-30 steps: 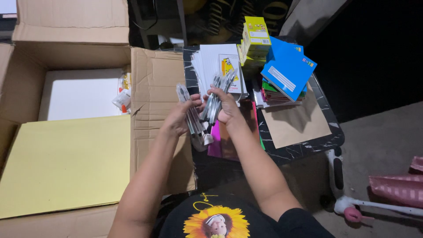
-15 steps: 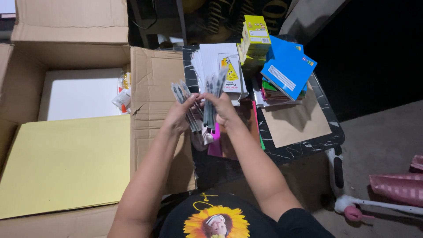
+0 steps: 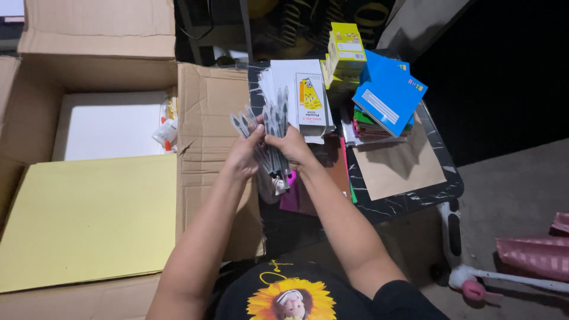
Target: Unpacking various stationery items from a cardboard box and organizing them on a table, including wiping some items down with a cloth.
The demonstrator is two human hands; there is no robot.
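Both my hands hold a fanned bunch of pens [image 3: 265, 127] in clear sleeves, upright above the near left edge of a dark marble-patterned table [image 3: 409, 198]. My left hand [image 3: 244, 155] grips the left part of the bunch. My right hand [image 3: 291, 146] grips the right part, thumb across the pens. The lower ends of the pens [image 3: 277, 178] hang below my palms over a pink sheet [image 3: 293, 198].
On the table lie a white packet stack [image 3: 305, 95], yellow-green small boxes [image 3: 345, 50], blue notebooks [image 3: 388, 95] and brown paper [image 3: 400, 166]. To the left stands an open cardboard box [image 3: 204, 124] holding yellow sheets [image 3: 89, 219] and white sheets [image 3: 106, 124]. A scooter [image 3: 468, 275] lies at lower right.
The bunch of pens has been gathered more upright and tighter between my hands. My right hand has shifted down onto the bunch; my arms stay in about the same place.
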